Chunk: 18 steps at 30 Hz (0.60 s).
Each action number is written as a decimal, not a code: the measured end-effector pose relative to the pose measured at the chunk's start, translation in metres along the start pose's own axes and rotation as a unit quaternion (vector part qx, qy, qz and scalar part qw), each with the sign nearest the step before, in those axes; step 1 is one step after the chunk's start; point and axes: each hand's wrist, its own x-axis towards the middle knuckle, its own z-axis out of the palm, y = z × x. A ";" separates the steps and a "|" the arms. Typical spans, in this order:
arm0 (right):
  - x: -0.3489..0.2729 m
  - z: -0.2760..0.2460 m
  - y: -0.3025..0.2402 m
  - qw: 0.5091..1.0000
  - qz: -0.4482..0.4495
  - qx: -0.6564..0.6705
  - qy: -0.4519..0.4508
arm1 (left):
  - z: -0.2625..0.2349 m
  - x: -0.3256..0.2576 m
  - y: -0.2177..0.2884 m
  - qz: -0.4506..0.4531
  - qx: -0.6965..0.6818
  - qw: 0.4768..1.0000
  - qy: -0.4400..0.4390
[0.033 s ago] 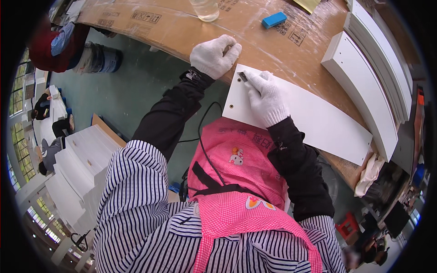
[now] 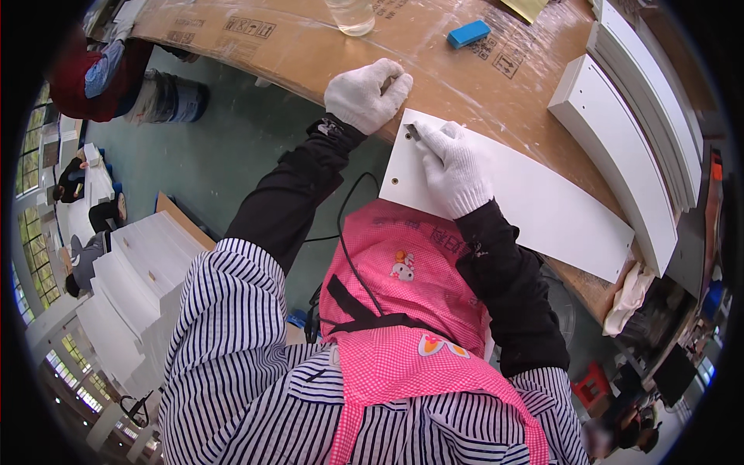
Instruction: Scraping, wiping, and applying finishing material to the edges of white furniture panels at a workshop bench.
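Observation:
My right hand (image 2: 457, 170), in a white knit glove, rests on a long white panel (image 2: 535, 201) lying over the table's near edge. Its fingers pinch a small dark flat piece (image 2: 412, 129), pressed near the panel's left end. Two brass-ringed holes show at that end, one (image 2: 408, 136) just beside the piece and another (image 2: 395, 181) closer to me. My left hand (image 2: 367, 96), gloved alike, is closed at the table edge just beyond the panel's far left corner. Whether anything is inside its curled fingers is hidden.
Curved white panels (image 2: 620, 155) are stacked on the right of the cardboard-covered table (image 2: 302, 54). A blue block (image 2: 468, 34) and a clear cup of liquid (image 2: 353, 17) stand farther back. A white cloth (image 2: 629, 301) hangs at the right edge. A black cable (image 2: 341, 221) runs beside my apron.

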 end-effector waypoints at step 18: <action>0.015 -0.014 -0.002 0.999 -0.038 -0.013 0.000 | -0.002 0.000 0.002 -0.004 -0.014 1.000 -0.001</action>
